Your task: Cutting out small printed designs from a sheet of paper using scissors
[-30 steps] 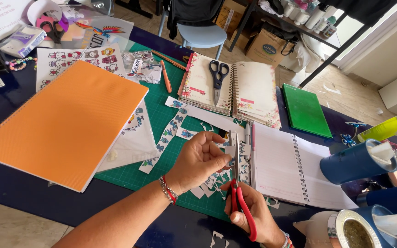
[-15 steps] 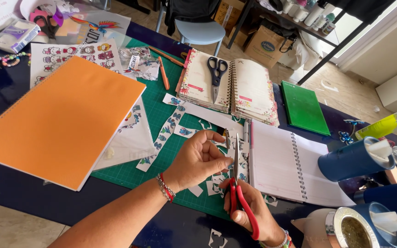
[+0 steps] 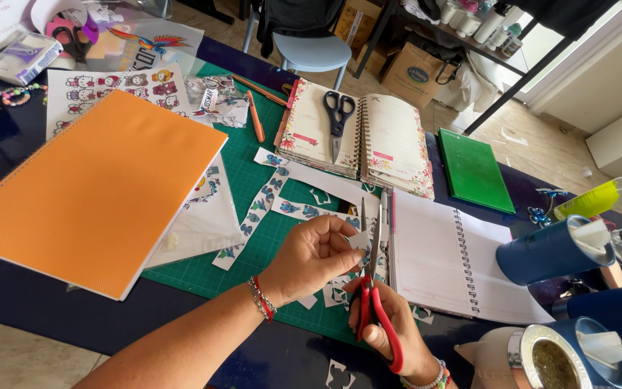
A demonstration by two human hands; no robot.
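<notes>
Red-handled scissors (image 3: 373, 302) sit in the right hand (image 3: 390, 328), fingers curled through the loops, blades pointing up & away from the person, slightly parted round a small white paper scrap (image 3: 358, 241). Left hand (image 3: 311, 256) pinches that scrap betw. thumb & fingertips, just above the green cutting mat (image 3: 253, 180). A red-and-bead bracelet (image 3: 262, 297) rings the left wrist.

Head view, rest of desk: big orange notebook (image 3: 102, 184) lies closed at left, overlapping the mat's edge & a white sheet under it. Sticker strips (image 3: 260, 209) w/ small blue figures lie scattered on the mat near the hands; more cut bits lie below the hands on the dark table (image 3: 30, 302). Black scissors (image 3: 337, 119) rest on an open floral planner (image 3: 358, 137) at the mat's far side. An open spiral notebook (image 3: 455, 256) w/ blank lined pages lies just right of the hands. Green book (image 3: 475, 169) sits further right, apart from the planner. Orange pencil (image 3: 253, 115) lies on the mat left of the planner. Cartoon sticker sheet (image 3: 109, 86) lies far left, partly under the orange notebook. Blue tumbler (image 3: 548, 252) lies tipped at right; a round cup (image 3: 559, 360) w/ green contents stands at bottom right.
</notes>
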